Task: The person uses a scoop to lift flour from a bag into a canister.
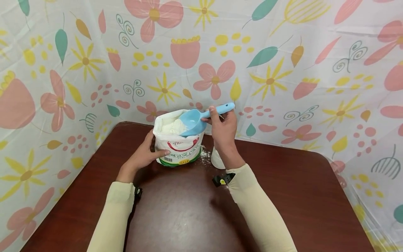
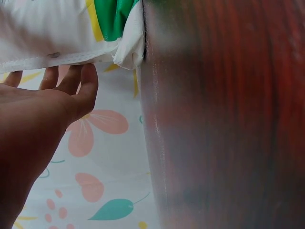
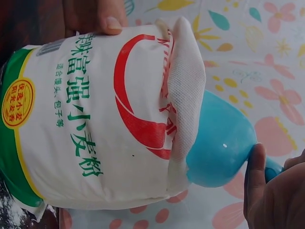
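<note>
Inside the bag (image 1: 185,144): flour (image 1: 173,128), head-view only

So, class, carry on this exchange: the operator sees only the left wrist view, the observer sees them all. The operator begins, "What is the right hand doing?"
Observer: The right hand holds a blue scoop by its handle.
Operator: Where is the scoop's bowl?
Observer: Partly inside the open mouth of the bag.
Operator: Is anything scattered on the table?
Observer: Yes, white powder lies on the table to the right of the bag in the head view.
</note>
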Demonstrator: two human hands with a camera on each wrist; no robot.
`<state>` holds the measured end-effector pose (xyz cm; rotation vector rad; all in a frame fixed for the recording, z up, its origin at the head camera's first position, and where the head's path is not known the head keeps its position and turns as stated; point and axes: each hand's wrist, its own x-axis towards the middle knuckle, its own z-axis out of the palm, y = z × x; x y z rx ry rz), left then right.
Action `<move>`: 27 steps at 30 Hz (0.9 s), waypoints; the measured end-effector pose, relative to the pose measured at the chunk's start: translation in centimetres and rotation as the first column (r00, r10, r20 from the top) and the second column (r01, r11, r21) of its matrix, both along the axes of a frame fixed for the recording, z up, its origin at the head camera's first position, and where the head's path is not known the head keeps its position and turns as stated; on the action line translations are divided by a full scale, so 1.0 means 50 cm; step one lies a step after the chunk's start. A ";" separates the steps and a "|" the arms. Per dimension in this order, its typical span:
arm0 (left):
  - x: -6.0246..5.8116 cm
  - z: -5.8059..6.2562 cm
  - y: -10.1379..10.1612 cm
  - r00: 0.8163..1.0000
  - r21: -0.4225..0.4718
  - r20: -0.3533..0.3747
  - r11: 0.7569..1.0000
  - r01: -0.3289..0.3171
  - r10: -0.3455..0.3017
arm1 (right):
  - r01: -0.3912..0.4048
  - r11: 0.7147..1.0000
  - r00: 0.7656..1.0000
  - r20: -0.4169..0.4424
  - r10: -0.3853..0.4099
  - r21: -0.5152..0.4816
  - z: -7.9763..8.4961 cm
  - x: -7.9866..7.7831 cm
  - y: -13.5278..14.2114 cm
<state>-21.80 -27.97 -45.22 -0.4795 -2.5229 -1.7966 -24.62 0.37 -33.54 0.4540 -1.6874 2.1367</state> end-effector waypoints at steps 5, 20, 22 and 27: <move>0.004 -0.002 0.000 0.999 -0.018 0.031 1.000 -0.020 0.020 | -0.011 0.998 1.000 0.001 0.011 -0.058 -0.004 0.002 -0.001; 0.009 0.007 0.002 1.000 -0.016 0.025 1.000 -0.011 0.011 | -0.005 0.982 0.999 0.046 0.014 -0.190 -0.004 -0.005 -0.006; 0.009 0.006 0.002 0.999 -0.020 0.030 1.000 -0.014 0.015 | -0.004 0.981 0.999 0.048 0.014 -0.192 -0.003 -0.004 -0.007; 0.005 0.005 0.000 1.000 -0.021 0.004 1.000 -0.008 0.008 | -0.009 0.978 0.998 0.062 0.023 -0.206 -0.001 -0.003 -0.009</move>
